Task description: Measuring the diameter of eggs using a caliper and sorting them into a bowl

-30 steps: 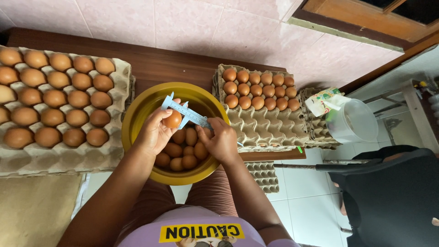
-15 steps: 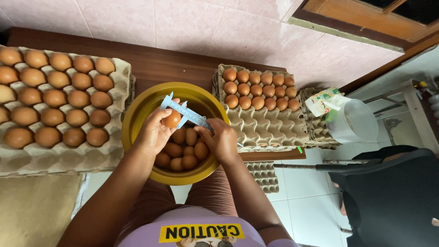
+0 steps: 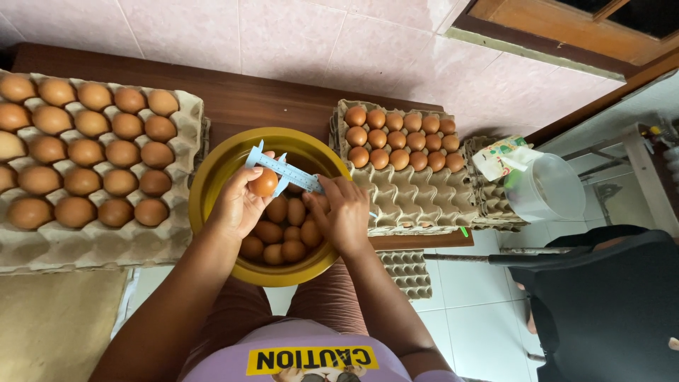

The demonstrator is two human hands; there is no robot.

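Note:
My left hand [image 3: 237,205] holds a brown egg [image 3: 264,182] up over a yellow bowl [image 3: 212,180] on my lap. My right hand [image 3: 344,214] grips a light blue plastic caliper [image 3: 283,168], and the caliper's jaws sit around that egg. Under both hands the bowl holds several more brown eggs [image 3: 283,230].
A cardboard egg tray [image 3: 106,244] nearly full of brown eggs lies on the left. To the right sits a stack of trays [image 3: 414,194] with eggs in its far rows. Past it are a clear plastic tub [image 3: 548,187], a printed packet [image 3: 498,152] and a dark chair [image 3: 608,297].

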